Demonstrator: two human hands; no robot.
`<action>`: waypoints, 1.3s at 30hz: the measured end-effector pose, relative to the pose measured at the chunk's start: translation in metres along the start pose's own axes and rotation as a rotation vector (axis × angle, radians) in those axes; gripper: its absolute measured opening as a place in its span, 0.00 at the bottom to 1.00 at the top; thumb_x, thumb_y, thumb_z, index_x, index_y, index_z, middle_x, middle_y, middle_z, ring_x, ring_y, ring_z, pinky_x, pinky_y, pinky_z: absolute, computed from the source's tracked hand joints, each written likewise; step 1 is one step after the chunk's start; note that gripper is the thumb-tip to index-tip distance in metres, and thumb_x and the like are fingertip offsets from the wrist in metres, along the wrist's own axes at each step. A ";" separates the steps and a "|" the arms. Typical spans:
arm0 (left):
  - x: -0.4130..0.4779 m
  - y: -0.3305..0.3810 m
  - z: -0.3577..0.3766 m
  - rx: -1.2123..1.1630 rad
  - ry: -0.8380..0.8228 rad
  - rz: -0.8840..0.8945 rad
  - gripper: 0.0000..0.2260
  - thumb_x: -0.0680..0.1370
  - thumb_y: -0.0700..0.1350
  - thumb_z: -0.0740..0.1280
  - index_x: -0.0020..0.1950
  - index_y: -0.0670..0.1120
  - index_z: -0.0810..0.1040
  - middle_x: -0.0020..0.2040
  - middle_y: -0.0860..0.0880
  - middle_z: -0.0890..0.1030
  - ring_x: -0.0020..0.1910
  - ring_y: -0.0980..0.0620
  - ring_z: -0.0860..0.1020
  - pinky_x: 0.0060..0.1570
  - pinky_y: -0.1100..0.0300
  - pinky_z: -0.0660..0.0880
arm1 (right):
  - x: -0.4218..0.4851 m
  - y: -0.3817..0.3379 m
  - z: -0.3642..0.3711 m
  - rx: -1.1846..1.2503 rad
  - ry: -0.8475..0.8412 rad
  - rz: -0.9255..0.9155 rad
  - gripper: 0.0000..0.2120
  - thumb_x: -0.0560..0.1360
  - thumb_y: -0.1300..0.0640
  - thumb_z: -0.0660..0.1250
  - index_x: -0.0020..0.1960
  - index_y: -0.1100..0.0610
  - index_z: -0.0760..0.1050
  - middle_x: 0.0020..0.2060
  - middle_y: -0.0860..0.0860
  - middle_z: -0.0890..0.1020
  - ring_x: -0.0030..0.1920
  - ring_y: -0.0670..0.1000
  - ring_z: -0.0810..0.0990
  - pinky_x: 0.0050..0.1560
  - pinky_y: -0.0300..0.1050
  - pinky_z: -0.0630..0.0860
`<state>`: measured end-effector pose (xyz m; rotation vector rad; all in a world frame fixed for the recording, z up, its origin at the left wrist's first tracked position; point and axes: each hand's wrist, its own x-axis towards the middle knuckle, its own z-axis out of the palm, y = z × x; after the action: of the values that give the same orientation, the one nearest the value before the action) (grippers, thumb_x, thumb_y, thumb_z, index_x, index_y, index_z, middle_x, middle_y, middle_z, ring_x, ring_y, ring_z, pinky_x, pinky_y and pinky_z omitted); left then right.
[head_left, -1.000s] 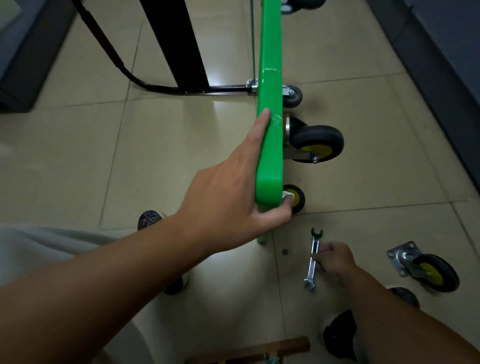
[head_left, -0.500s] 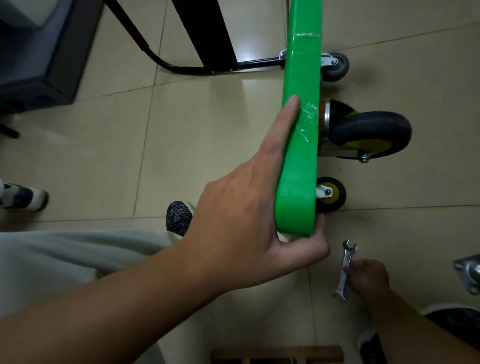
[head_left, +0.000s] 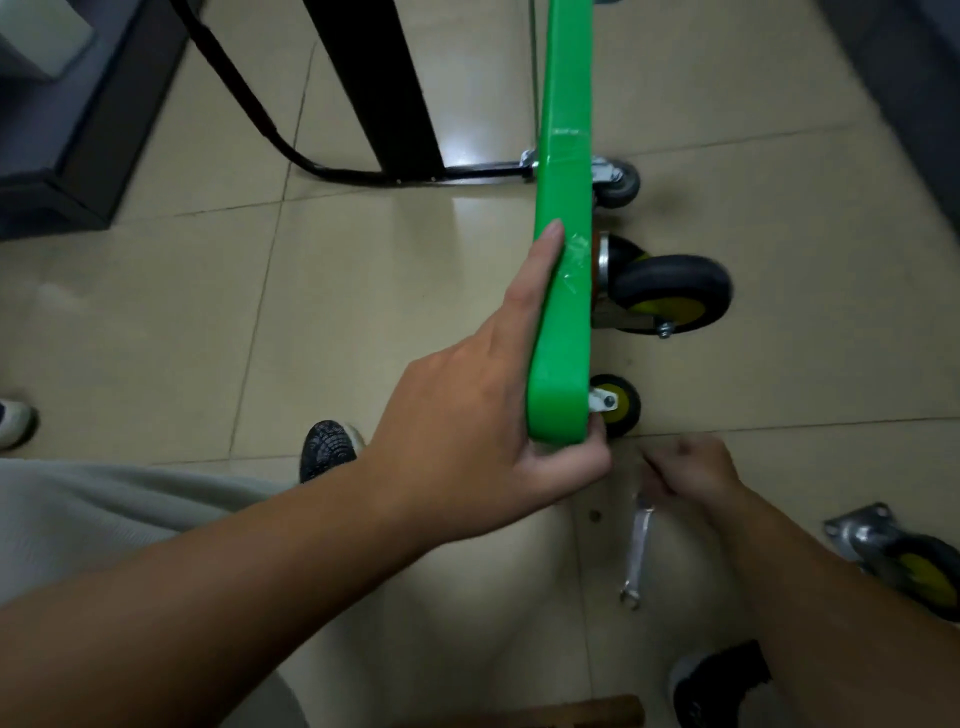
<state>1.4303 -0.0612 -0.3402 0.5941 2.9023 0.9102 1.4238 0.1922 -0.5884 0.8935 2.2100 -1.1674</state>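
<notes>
Left hand (head_left: 467, 447) is clamping the green board (head_left: 563, 260) firmly — right hand (head_left: 691, 467), blurred, is seemingly gripping the wrench (head_left: 638, 551); seat it squarely on the caster (head_left: 621, 405) bolt.

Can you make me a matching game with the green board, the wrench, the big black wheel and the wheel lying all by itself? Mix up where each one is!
Things:
1. green board
2. wrench
3. big wheel
4. loose caster

Places:
A. alone on the floor, far right
B. pinched at its top end by the right hand
C. fixed to the side of the green board
D. standing on edge, gripped by the left hand

Pairs: 1-D, 2-B, 3-C, 4-A
</notes>
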 end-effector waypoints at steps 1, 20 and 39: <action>-0.001 0.001 -0.001 0.006 0.001 0.003 0.50 0.72 0.60 0.72 0.83 0.55 0.42 0.53 0.61 0.77 0.38 0.58 0.77 0.38 0.55 0.79 | -0.013 -0.031 -0.015 0.050 0.015 -0.125 0.16 0.76 0.52 0.73 0.35 0.63 0.82 0.24 0.51 0.82 0.26 0.45 0.79 0.30 0.36 0.72; 0.000 -0.012 -0.006 0.010 -0.019 0.059 0.52 0.72 0.56 0.73 0.83 0.55 0.39 0.54 0.52 0.77 0.40 0.48 0.79 0.42 0.49 0.79 | -0.148 -0.145 -0.010 0.446 0.097 -0.547 0.07 0.78 0.52 0.71 0.47 0.54 0.85 0.39 0.45 0.86 0.39 0.41 0.84 0.38 0.34 0.77; 0.001 -0.013 -0.004 0.007 0.004 0.062 0.52 0.72 0.56 0.74 0.83 0.55 0.39 0.59 0.50 0.80 0.41 0.49 0.80 0.43 0.50 0.80 | -0.139 -0.138 -0.013 0.479 -0.002 -0.671 0.06 0.78 0.61 0.71 0.55 0.56 0.83 0.49 0.51 0.87 0.51 0.49 0.86 0.56 0.49 0.83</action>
<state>1.4244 -0.0727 -0.3439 0.6878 2.9070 0.9089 1.4142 0.1004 -0.4147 0.2864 2.3379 -2.0597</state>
